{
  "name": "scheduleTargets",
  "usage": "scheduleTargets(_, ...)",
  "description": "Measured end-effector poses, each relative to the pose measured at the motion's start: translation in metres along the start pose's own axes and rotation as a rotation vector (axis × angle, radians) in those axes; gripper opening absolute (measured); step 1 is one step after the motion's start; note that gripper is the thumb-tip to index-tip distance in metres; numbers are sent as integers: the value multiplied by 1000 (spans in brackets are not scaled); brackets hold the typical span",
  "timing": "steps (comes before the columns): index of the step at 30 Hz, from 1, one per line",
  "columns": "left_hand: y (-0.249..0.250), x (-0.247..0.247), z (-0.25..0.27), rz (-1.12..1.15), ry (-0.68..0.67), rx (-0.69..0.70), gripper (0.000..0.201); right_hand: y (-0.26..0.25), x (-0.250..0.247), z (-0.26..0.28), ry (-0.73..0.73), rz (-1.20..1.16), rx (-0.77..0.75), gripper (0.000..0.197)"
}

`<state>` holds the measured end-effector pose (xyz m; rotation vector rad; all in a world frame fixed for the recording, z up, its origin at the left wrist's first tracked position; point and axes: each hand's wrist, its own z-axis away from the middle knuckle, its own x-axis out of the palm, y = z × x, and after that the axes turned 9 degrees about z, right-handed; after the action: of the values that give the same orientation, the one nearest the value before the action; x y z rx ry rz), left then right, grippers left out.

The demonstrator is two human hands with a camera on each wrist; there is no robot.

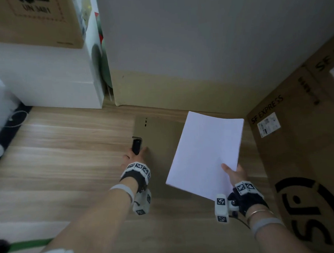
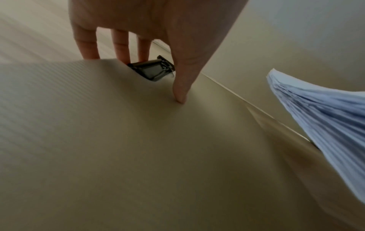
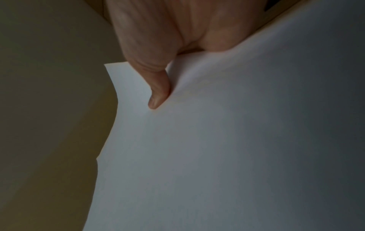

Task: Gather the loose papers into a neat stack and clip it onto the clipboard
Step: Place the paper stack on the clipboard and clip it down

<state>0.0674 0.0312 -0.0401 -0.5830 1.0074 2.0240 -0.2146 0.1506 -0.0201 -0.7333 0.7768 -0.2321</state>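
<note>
Already the papers [image 1: 207, 153] are gathered into one fairly even stack, which the right hand [image 1: 235, 174] holds by its near corner, thumb on top and fingers hidden beneath, raised over the right part of the clipboard [image 1: 159, 138] lying on the wooden table [image 1: 68, 148]. Meanwhile the left hand [image 1: 134, 156] is at the black clip [image 1: 137, 145] on the board's left edge, its fingers reaching round the clip and the thumb pressed on the board face, though whether the clip is lifted I cannot tell. What seems left is sliding the stack's edge under the clip and letting it close.
</note>
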Motion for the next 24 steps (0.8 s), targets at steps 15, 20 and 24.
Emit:
scheduleTargets(15,-36,10,32,-569,-247,304,92,15,4,5,-85,-87,-14,38)
scheduleTargets(20,-43,13,33,-650,-286,356,102,25,-7,7,-54,-104,-6,38)
scheduleTargets(24,-41,14,41,-614,-258,361,102,26,-23,7,-17,-102,-4,40)
